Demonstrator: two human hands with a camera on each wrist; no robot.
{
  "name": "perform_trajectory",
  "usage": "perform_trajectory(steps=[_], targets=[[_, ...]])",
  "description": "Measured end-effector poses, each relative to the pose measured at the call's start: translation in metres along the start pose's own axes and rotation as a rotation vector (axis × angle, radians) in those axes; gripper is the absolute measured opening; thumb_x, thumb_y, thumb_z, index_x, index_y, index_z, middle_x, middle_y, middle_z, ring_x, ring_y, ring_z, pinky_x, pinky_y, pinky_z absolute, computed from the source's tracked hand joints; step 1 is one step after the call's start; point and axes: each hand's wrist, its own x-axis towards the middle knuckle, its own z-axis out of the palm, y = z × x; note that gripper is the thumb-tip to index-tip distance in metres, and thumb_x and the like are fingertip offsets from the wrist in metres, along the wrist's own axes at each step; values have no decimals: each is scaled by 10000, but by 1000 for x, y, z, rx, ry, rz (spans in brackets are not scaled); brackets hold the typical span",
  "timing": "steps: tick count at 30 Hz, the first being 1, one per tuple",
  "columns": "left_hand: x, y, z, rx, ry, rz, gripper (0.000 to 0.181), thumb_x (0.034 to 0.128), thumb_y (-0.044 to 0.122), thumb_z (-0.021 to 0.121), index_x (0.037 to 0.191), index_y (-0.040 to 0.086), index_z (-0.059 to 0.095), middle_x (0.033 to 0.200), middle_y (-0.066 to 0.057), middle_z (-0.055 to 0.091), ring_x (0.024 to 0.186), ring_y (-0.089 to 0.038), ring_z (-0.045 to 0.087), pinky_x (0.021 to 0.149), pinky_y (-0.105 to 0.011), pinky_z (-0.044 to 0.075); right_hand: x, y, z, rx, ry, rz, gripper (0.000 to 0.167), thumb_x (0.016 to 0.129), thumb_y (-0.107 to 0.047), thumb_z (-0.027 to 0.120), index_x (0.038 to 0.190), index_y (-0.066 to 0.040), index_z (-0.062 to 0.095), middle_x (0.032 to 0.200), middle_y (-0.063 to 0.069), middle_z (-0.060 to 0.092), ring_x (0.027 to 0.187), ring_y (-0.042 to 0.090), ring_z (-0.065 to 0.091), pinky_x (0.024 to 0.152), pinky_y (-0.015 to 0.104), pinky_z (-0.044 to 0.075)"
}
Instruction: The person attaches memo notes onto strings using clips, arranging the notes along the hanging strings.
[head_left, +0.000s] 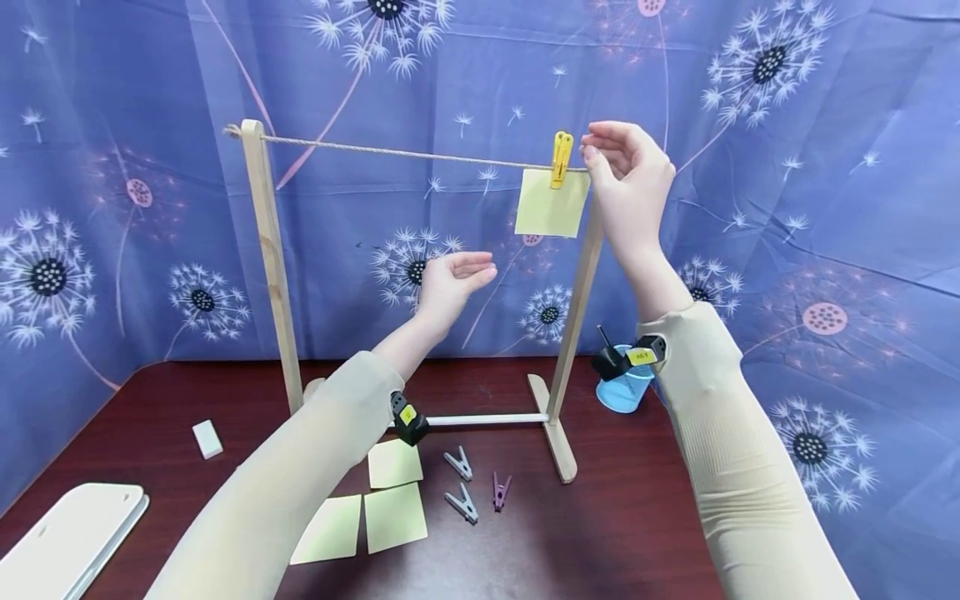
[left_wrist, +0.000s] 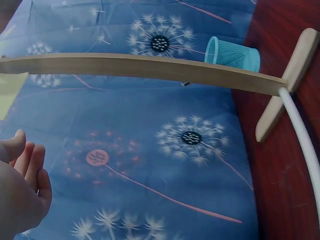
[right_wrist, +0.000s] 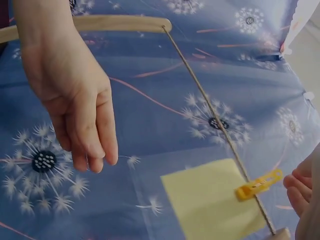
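Observation:
A yellow clothespin (head_left: pixel 561 160) clips a pale yellow sticky note (head_left: pixel 551 204) onto the twine line (head_left: pixel 405 152), near the line's right end. My right hand (head_left: pixel 633 179) is raised just right of the clothespin, fingers loosely bent and holding nothing. A small gap parts its fingertips from the clothespin (right_wrist: pixel 260 185) in the right wrist view. Lower and to the left of the note hovers my left hand (head_left: pixel 453 287), empty, its fingers extended rightward. From the right wrist camera, the left hand (right_wrist: pixel 75 100) hangs with relaxed fingers, apart from the note.
Wooden posts (head_left: pixel 272 258) and a white crossbar (head_left: pixel 480 419) form the line's frame. On the dark red table lie several sticky notes (head_left: pixel 396 517), two grey clothespins (head_left: pixel 462 503) and a purple clothespin (head_left: pixel 501 492). A blue mesh cup (head_left: pixel 626 390), white block (head_left: pixel 207 439) and white case (head_left: pixel 67 542) stand around.

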Motion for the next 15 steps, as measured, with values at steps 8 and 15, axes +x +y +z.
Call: perform_trajectory(steps=[8,15], targets=[[-21,-31,-18,141,-65,-64,321,858,60,730,1176,30,696,1094,-163,725,1047,-264,697,949,-349,527,-36,21,7,78,36,-142,154,898,98,553,1000,132,663,927,236,702,799,31,677,812,242,561],[-45,-53,-44,267,-71,-114,309,856,100,740,1161,67,712,1080,-120,739,1036,-233,701,919,-369,537,-78,44,8,97,5,-120,145,882,110,560,988,155,648,922,309,688,810,-13,680,793,223,564]])
